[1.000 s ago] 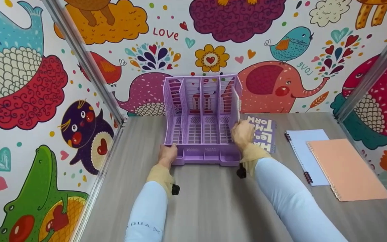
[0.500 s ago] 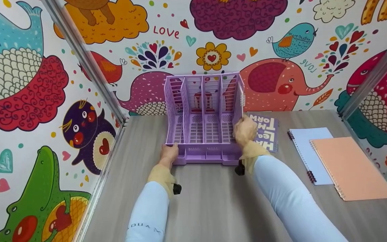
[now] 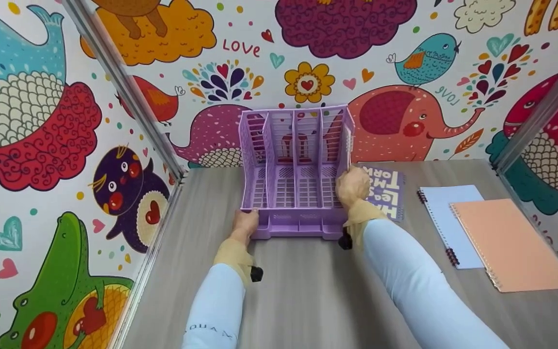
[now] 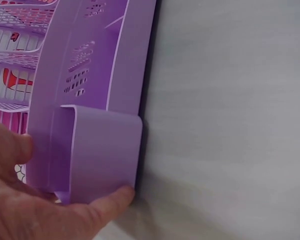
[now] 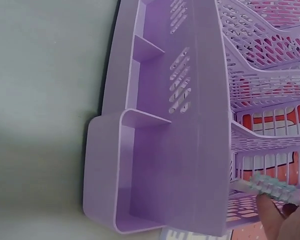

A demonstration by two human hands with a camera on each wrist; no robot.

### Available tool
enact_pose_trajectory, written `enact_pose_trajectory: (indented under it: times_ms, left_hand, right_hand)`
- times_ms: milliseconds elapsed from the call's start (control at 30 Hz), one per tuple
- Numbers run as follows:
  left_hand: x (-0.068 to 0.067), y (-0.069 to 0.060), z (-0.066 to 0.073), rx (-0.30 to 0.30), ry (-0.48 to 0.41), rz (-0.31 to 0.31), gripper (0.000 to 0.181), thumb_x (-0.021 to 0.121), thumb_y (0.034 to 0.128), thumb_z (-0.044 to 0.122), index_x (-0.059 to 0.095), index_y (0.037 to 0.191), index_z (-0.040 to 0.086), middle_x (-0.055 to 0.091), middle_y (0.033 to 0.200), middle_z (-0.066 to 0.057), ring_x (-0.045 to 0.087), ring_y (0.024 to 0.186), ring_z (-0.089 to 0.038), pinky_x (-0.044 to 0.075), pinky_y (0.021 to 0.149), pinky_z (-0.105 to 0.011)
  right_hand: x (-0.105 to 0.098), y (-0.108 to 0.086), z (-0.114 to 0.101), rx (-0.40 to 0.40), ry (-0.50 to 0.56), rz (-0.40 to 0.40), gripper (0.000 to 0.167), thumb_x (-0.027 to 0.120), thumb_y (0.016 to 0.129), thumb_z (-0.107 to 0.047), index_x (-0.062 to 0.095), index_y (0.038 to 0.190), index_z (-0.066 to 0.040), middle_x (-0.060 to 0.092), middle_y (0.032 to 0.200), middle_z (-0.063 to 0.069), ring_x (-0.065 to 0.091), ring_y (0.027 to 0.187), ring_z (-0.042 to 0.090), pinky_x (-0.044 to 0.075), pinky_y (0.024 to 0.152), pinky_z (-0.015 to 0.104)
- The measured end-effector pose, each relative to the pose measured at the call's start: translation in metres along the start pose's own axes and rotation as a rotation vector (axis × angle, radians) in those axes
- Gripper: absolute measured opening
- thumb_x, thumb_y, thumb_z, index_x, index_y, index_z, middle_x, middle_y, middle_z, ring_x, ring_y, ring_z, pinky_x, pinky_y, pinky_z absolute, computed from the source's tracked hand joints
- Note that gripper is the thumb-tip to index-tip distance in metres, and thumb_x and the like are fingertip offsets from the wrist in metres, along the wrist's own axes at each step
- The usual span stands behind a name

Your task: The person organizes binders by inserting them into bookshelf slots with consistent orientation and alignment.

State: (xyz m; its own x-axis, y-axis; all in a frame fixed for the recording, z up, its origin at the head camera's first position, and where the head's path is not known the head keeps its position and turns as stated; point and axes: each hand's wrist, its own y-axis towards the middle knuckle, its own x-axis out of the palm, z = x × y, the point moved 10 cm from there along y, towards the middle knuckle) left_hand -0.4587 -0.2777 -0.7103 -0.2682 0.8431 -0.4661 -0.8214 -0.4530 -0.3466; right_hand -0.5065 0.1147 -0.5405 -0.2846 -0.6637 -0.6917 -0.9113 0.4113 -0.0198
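Note:
A purple desk rack (image 3: 296, 215) with upright dividers and front pockets stands against the patterned wall. At its front left corner, my left hand (image 3: 245, 223) grips the rim; in the left wrist view the thumb and fingers (image 4: 112, 202) lie around the end pocket (image 4: 105, 155). My right hand (image 3: 353, 185), at the rack's right side, pinches a thin item with a pale spiral edge. That spiral (image 5: 272, 189) shows in the right wrist view at the rightmost slot, beside the fingers (image 5: 275, 217); most of the item is hidden.
A purple notebook with white lettering (image 3: 389, 189) lies right of the rack, partly behind my right hand. Farther right, a peach notebook (image 3: 511, 245) overlaps a pale blue one (image 3: 446, 213). Metal frame posts (image 3: 124, 87) border the patterned walls.
The thin item in my right hand has come closer to the rack's right side wall, showing less of its face. My left hand keeps its grip on the corner. The head view has shifted slightly.

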Motion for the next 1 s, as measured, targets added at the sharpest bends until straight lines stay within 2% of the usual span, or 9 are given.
enact_pose_trajectory:
  times_ms: [167, 233, 300, 500, 600, 633, 700, 867, 1000]
  left_hand:
    - [0.008, 0.017, -0.017, 0.011, -0.003, -0.019, 0.067, 0.062, 0.1069, 0.038, 0.051, 0.156, -0.006, 0.063, 0.157, -0.029, 0.059, 0.152, -0.041, 0.045, 0.132, -0.048]
    - [0.006, 0.012, -0.013, 0.013, 0.012, -0.02, 0.067, 0.061, 0.1072, 0.038, 0.05, 0.156, -0.007, 0.061, 0.158, -0.03, 0.058, 0.153, -0.042, 0.045, 0.132, -0.049]
    - [0.0, -0.006, 0.0, 0.017, 0.016, -0.019, 0.064, 0.058, 0.1079, 0.034, 0.05, 0.155, -0.009, 0.06, 0.158, -0.032, 0.057, 0.152, -0.043, 0.046, 0.131, -0.049]
    - [-0.028, -0.087, 0.056, 0.019, -0.048, -0.041, 0.056, 0.056, 0.1104, 0.023, 0.048, 0.151, -0.014, 0.06, 0.156, -0.036, 0.059, 0.148, -0.046, 0.044, 0.132, -0.051]
    - [-0.031, -0.096, 0.062, 0.019, -0.049, -0.041, 0.056, 0.055, 0.1103, 0.023, 0.048, 0.151, -0.015, 0.059, 0.156, -0.036, 0.057, 0.149, -0.046, 0.043, 0.133, -0.049]
    - [-0.03, -0.091, 0.059, 0.023, -0.036, -0.025, 0.056, 0.056, 0.1096, 0.024, 0.049, 0.15, -0.014, 0.061, 0.155, -0.035, 0.056, 0.15, -0.045, 0.044, 0.132, -0.048]
    - [-0.026, -0.075, 0.049, 0.028, -0.011, -0.01, 0.058, 0.057, 0.1082, 0.026, 0.05, 0.151, -0.012, 0.062, 0.154, -0.033, 0.056, 0.151, -0.044, 0.046, 0.131, -0.047]
    - [-0.005, -0.007, 0.006, 0.032, 0.043, 0.005, 0.057, 0.06, 0.1056, 0.034, 0.06, 0.146, -0.006, 0.069, 0.15, -0.027, 0.064, 0.145, -0.039, 0.051, 0.125, -0.046]
    - [0.004, 0.02, -0.01, 0.031, 0.041, -0.006, 0.058, 0.06, 0.1066, 0.036, 0.06, 0.147, -0.005, 0.069, 0.151, -0.027, 0.065, 0.144, -0.04, 0.051, 0.126, -0.048]
  right_hand:
    - [0.006, 0.001, 0.005, 0.063, -0.085, -0.102, 0.032, 0.054, 0.106, -0.021, 0.079, 0.119, -0.005, 0.078, 0.135, 0.026, 0.074, 0.126, 0.048, 0.06, 0.109, 0.062]
    - [0.007, 0.0, 0.004, 0.056, -0.092, -0.132, 0.033, 0.055, 0.105, -0.021, 0.078, 0.12, -0.002, 0.077, 0.137, 0.027, 0.073, 0.129, 0.048, 0.059, 0.112, 0.061]
    - [0.007, 0.0, 0.003, 0.037, -0.085, -0.146, 0.034, 0.055, 0.104, -0.019, 0.078, 0.12, 0.001, 0.076, 0.138, 0.029, 0.073, 0.13, 0.048, 0.059, 0.112, 0.062]
    - [0.003, 0.0, -0.002, -0.037, -0.071, -0.131, 0.033, 0.056, 0.101, -0.014, 0.08, 0.114, 0.004, 0.078, 0.13, 0.031, 0.076, 0.122, 0.049, 0.062, 0.107, 0.059]
    - [0.013, 0.01, 0.004, -0.032, -0.057, -0.125, 0.033, 0.056, 0.097, -0.011, 0.081, 0.112, 0.004, 0.08, 0.126, 0.03, 0.077, 0.118, 0.05, 0.063, 0.104, 0.06]
    - [0.015, 0.012, 0.006, -0.043, -0.048, -0.119, 0.032, 0.058, 0.095, -0.012, 0.082, 0.109, 0.003, 0.081, 0.122, 0.029, 0.078, 0.116, 0.049, 0.064, 0.102, 0.059]
    - [0.039, 0.039, 0.022, -0.06, -0.038, -0.063, 0.032, 0.058, 0.092, -0.017, 0.083, 0.101, 0.001, 0.083, 0.114, 0.029, 0.078, 0.11, 0.051, 0.064, 0.095, 0.061]
    - [0.114, 0.116, 0.076, -0.087, 0.016, 0.045, 0.045, 0.056, 0.1, -0.037, 0.083, 0.095, -0.002, 0.083, 0.109, 0.029, 0.078, 0.11, 0.055, 0.062, 0.094, 0.064]
    - [0.128, 0.124, 0.083, -0.058, 0.044, 0.003, 0.048, 0.051, 0.107, -0.037, 0.084, 0.115, -0.003, 0.083, 0.124, 0.025, 0.075, 0.122, 0.051, 0.06, 0.107, 0.061]
